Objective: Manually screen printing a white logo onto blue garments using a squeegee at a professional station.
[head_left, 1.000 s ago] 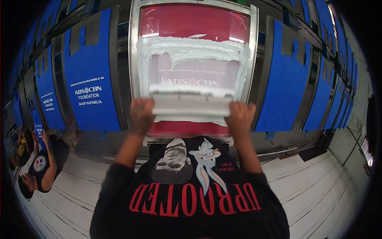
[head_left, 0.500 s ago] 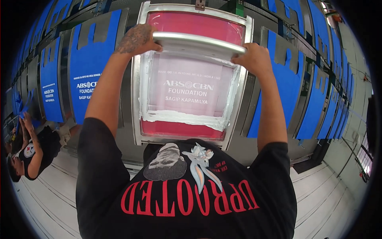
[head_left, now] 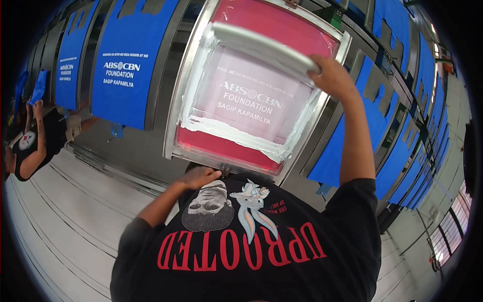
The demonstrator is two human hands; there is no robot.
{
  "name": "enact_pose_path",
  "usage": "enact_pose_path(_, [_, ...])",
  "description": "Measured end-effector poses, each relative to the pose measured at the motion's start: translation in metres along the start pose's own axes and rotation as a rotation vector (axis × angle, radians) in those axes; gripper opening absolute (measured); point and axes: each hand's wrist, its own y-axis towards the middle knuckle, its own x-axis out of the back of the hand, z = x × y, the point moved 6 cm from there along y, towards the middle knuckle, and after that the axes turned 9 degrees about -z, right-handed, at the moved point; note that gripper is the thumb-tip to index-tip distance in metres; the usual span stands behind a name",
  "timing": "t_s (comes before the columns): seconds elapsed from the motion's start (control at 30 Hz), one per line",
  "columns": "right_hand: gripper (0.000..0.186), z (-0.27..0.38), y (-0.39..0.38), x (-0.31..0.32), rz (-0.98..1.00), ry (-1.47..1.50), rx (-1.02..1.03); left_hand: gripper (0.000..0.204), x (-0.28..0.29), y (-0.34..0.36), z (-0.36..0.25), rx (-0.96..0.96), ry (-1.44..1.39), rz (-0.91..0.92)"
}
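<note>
A screen-printing frame with a metal rim lies in front of me, its mesh red at both ends and bordered by white ink. White lettering shows through the pale middle. Toward the far end of the mesh, a long squeegee lies slantwise, slightly blurred. My right hand is closed around the squeegee's right end; its left end is free. My left hand is at the frame's near edge, beside a small dark bracket, thumb toward it and fingers curled, partly hidden.
Flat grey boards carrying blue bag-shaped sheets with cut-out handles stand in rows left and right, some with white print. At far left another person holds up a blue sheet. Pale floor lies behind the boards' near edge.
My left hand has let go of the squeegee and come down to the frame's near edge. My right hand keeps the squeegee, now tilted. The view has turned, so the frame appears slanted.
</note>
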Motion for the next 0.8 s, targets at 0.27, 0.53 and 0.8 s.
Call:
enact_pose_path(0.27, [0.046,0.032,0.045,-0.008,-0.065,-0.114,0.109,0.039,-0.031,-0.013,0.000,0.009,-0.379,-0.415])
enact_pose_path(0.53, [0.036,0.051,0.004,-0.011,-0.092,-0.163,0.030,0.044,-0.027,-0.028,-0.012,-0.317,-0.317,-0.439])
enact_pose_path(0.8, [0.037,0.167,-0.187,-0.110,-0.050,-0.200,-0.001,0.039,-0.031,-0.020,-0.008,-0.150,-0.375,-0.454])
